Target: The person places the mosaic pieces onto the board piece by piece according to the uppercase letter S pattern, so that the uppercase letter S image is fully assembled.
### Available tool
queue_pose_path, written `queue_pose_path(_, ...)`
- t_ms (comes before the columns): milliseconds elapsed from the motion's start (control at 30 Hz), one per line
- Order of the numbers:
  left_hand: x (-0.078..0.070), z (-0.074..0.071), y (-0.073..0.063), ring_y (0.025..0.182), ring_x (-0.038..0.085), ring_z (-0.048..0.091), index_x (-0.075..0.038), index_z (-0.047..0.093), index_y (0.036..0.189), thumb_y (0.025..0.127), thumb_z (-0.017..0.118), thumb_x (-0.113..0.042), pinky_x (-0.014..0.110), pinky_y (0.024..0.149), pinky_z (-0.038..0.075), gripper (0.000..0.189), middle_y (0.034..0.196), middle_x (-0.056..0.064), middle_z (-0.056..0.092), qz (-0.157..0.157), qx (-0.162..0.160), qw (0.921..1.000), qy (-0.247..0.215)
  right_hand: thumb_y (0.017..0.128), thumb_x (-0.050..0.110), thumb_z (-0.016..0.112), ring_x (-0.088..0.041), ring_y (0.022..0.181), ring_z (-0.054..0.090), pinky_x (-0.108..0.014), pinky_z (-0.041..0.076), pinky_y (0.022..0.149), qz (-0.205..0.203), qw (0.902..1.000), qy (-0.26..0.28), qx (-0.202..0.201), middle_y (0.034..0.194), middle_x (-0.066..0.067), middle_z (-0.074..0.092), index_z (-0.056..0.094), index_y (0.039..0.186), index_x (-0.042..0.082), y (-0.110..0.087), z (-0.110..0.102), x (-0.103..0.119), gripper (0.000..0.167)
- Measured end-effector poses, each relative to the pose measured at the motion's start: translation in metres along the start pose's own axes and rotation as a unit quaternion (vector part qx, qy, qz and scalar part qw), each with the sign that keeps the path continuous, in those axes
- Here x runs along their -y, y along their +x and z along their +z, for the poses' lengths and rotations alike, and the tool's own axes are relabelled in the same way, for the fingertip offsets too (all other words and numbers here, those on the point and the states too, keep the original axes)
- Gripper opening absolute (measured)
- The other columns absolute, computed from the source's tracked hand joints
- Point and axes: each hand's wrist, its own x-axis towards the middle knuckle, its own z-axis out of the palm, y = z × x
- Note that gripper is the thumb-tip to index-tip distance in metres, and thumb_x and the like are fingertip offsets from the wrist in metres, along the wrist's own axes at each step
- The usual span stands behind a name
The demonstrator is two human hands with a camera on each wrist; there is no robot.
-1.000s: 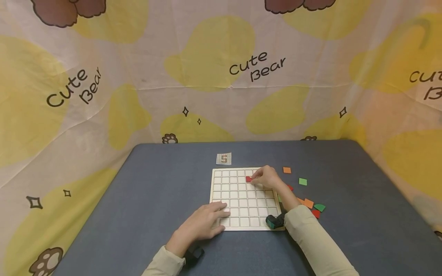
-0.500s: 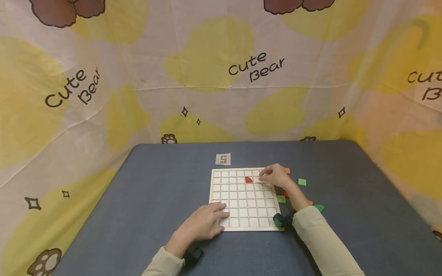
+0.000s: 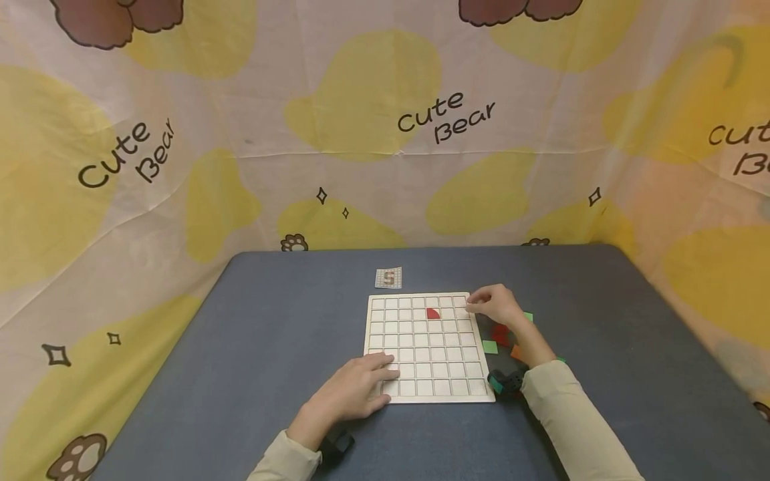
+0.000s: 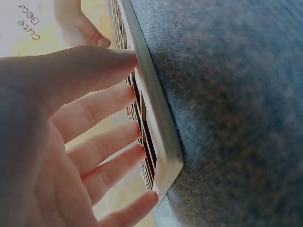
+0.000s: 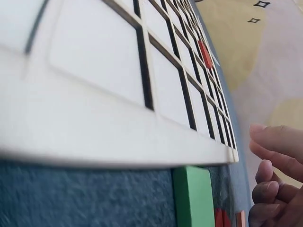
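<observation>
A white gridded board [image 3: 421, 355] lies on the table, its square cells framed by thin raised ridges. One red quarter-round tile [image 3: 433, 313] sits in a cell near the far side. My left hand [image 3: 355, 387] rests its outstretched fingers on the board's near left part; in the left wrist view the thumb [image 4: 102, 66] touches its edge. Near the far right corner, my right hand [image 3: 498, 304] is over the board's edge with loosely bent fingers. Nothing shows between those fingers [image 5: 279, 142] in the right wrist view.
Right of the board lie loose tiles: a light green square [image 3: 490, 347], red pieces [image 3: 500, 334] and an orange one [image 3: 516, 352], partly hidden by my right arm. Behind the board is a small card [image 3: 388, 277] with a figure on a grid. A patterned cloth [image 3: 361, 133] hangs behind the table.
My right hand has let go of the red tile, leaving it in its cell, and has moved right to the board's edge. The left hand has stayed in place.
</observation>
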Motion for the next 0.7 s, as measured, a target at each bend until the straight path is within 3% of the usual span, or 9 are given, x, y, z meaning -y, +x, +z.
queue_pose_path(267,0.0,0.0,0.0,0.123,0.022,0.059,-0.017,0.069,0.119,0.083,0.069,-0.029,0.036,0.103,0.05,0.037,0.13,0.007,0.063,0.002,-0.005,1.0,0.001,0.086,0.018,0.07,-0.03,0.094,0.054,-0.036,0.046,0.075,0.006,0.9998,-0.015,-0.007,0.109,-0.024,0.063,0.071,0.104,-0.002,0.0,-0.01,-0.012,0.027)
queue_pose_path(533,-0.001,0.001,0.0,0.123,0.022,0.059,-0.018,0.068,0.119,0.084,0.069,-0.03,0.036,0.103,0.05,0.037,0.131,0.006,0.063,-0.003,0.0,1.0,0.002,0.084,0.017,0.071,-0.027,0.089,0.054,-0.027,0.043,0.069,0.02,0.9995,-0.012,-0.022,0.095,-0.016,0.063,0.07,0.104,-0.002,-0.001,-0.02,-0.02,0.028)
queue_pose_path(700,-0.001,0.001,0.0,0.124,0.022,0.059,-0.018,0.068,0.119,0.084,0.069,-0.03,0.036,0.103,0.05,0.037,0.132,0.006,0.062,-0.007,0.003,1.0,0.0,0.085,0.017,0.071,-0.03,0.09,0.06,-0.026,0.047,0.067,0.018,0.9994,-0.009,-0.028,0.101,-0.024,0.067,0.07,0.105,-0.004,-0.002,-0.025,-0.024,0.028)
